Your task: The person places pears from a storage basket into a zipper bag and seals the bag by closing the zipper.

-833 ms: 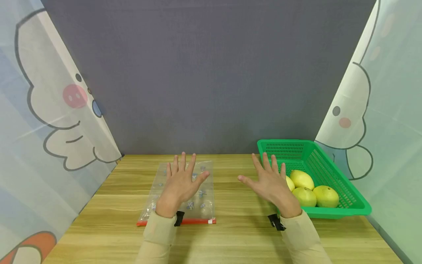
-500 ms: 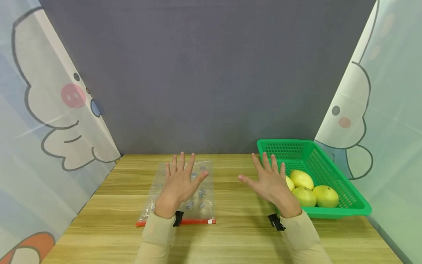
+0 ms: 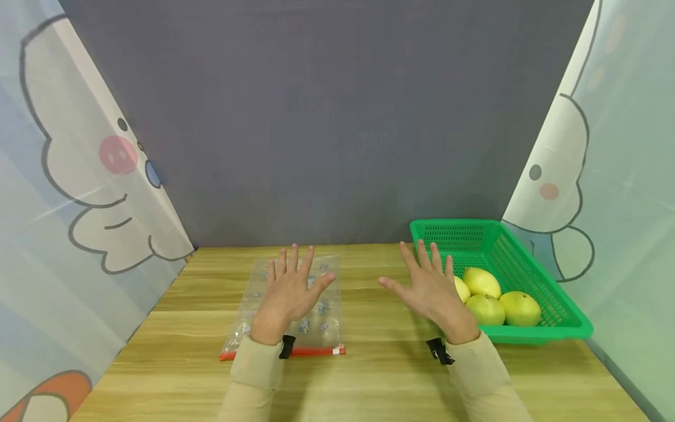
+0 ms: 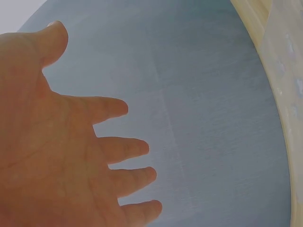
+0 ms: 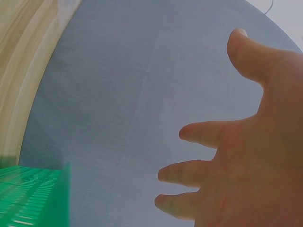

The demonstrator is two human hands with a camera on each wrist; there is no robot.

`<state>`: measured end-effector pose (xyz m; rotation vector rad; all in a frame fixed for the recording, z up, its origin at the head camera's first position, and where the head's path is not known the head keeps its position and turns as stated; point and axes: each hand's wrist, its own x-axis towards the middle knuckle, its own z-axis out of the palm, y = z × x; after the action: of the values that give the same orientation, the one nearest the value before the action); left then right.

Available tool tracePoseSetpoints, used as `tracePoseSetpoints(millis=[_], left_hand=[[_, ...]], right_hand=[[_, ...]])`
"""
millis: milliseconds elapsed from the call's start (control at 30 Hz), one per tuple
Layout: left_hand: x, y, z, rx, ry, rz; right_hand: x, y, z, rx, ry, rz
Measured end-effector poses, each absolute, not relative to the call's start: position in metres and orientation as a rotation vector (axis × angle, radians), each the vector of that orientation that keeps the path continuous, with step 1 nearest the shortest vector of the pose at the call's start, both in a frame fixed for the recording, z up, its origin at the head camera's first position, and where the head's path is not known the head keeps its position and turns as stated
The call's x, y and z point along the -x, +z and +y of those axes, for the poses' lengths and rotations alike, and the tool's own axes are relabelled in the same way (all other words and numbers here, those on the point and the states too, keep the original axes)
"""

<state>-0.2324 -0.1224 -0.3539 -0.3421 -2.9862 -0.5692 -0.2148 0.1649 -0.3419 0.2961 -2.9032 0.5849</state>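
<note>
My left hand (image 3: 287, 296) is held above a clear zip bag (image 3: 329, 334) with a small blue pattern and a red slider strip, which lies flat on the table. Its fingers are straight and spread, and nothing is in it. My right hand (image 3: 432, 293), equally spread and bare, hovers by the left side of a green plastic basket (image 3: 538, 336). Inside that basket several yellow-green round fruits (image 3: 520, 309), mango- or pomelo-like, are grouped toward the front; my right hand partly hides one. In the right wrist view the basket's wall (image 5: 35, 198) shows at lower left.
The wooden table (image 3: 369, 387) ends at a dark grey cloth backdrop (image 3: 327, 129). Curtains with cartoon animals, a left one (image 3: 31, 234) and a right one (image 3: 633, 176), close off both sides. A black strap (image 3: 440, 351) sits at the right wrist.
Both hands keep their spread pose almost unmoved. The view has shifted very slightly, so the basket and fruits appear a little higher.
</note>
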Motion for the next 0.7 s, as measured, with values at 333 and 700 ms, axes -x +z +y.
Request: tracePoseSetpoints(millis=[333, 700], left_hand=[[0.236, -0.362, -0.124, 0.398, -0.596, -2.961], [0.236, -0.374, -0.143, 0.466, -0.572, -2.906]], right_hand=[[0.219, -0.353, 0.164, -0.359, 0.57, -2.87], [0.22, -0.364, 0.16, -0.475, 0.555, -2.858]])
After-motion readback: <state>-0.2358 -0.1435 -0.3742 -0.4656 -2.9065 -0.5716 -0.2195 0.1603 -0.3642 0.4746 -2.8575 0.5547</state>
